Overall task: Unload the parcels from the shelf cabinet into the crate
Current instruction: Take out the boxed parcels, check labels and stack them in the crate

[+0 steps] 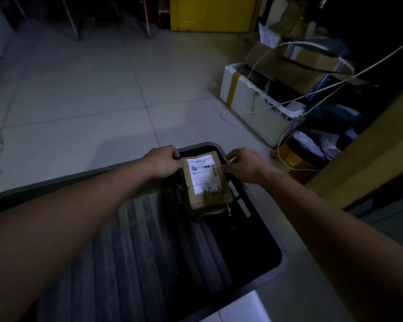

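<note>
Now | parcel (207, 187) low inside crate (203, 144), far end | left hand (165, 162), right hand (247, 166): each grip pinching its upper corners | release pending | shelf cabinet unseen, remainder unknown

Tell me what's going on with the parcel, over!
Left hand and right hand both grip the parcel by its far corners. Parcel down inside the crate, far end. Nothing seen in the way.

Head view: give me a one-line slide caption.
Left hand and right hand hold a labelled parcel inside the grey crate.
</note>
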`<state>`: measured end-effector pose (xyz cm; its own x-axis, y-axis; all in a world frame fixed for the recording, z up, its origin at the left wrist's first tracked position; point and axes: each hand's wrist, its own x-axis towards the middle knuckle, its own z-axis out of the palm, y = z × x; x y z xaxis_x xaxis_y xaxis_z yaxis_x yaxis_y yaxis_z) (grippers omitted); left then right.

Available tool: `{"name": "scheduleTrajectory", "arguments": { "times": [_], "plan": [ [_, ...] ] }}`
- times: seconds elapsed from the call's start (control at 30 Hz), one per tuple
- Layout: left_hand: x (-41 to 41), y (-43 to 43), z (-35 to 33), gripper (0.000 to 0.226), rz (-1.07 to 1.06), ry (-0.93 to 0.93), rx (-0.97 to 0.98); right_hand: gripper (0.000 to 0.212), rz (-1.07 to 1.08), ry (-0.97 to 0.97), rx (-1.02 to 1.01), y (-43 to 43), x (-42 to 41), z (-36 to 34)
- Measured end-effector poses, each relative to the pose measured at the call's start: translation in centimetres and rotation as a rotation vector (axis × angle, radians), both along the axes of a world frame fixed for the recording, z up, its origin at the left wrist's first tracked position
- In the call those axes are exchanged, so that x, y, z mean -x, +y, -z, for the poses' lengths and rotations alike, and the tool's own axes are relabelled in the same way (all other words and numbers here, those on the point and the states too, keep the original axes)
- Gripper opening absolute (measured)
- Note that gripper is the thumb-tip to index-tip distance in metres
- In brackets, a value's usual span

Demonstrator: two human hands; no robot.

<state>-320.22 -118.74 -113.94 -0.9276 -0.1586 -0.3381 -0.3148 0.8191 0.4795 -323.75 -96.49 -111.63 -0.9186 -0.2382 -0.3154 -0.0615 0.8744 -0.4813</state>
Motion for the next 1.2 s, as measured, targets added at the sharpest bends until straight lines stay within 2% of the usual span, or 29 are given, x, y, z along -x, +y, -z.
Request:
{"name": "scheduleTrajectory", "arguments": {
  "times": [0.23,0.33,0.43,0.73,0.87,0.97,1.07,1.2],
  "plan": [
    [-2.7,3.4,-9.9,0.047,0.231,-0.066,0.150,0.058,0.035,-0.043,-0.028,6.6,-3.9,-9.3],
    [-4.3,5.8,-14.4,0.051,0.295,-0.037,0.183,0.051,0.070,0.000,-0.049,10.5,-7.1,-13.9],
    [-6.5,8.9,-18.9,0.052,0.361,0.014,0.199,0.026,0.132,0.005,-0.051,14.5,-12.2,-18.5],
    [-15.8,25.0,-30.5,0.046,0.646,0.134,0.171,0.037,0.408,0.112,-0.133,28.1,-29.1,-28.3],
    [-20.5,32.8,-33.7,0.050,0.789,0.203,0.208,0.052,0.552,0.126,-0.166,33.8,-37.3,-31.7],
    [-24.1,38.5,-35.3,0.052,0.885,0.225,0.184,0.050,0.647,0.124,-0.193,37.9,-42.9,-33.1],
    [-27.4,43.8,-36.3,0.053,0.984,0.241,0.150,0.038,0.742,0.141,-0.216,41.6,-48.0,-33.8],
    [-31.5,50.0,-37.0,0.058,1.069,0.258,0.128,0.050,0.870,0.151,-0.217,45.4,-53.4,-34.2]
  ]
}}
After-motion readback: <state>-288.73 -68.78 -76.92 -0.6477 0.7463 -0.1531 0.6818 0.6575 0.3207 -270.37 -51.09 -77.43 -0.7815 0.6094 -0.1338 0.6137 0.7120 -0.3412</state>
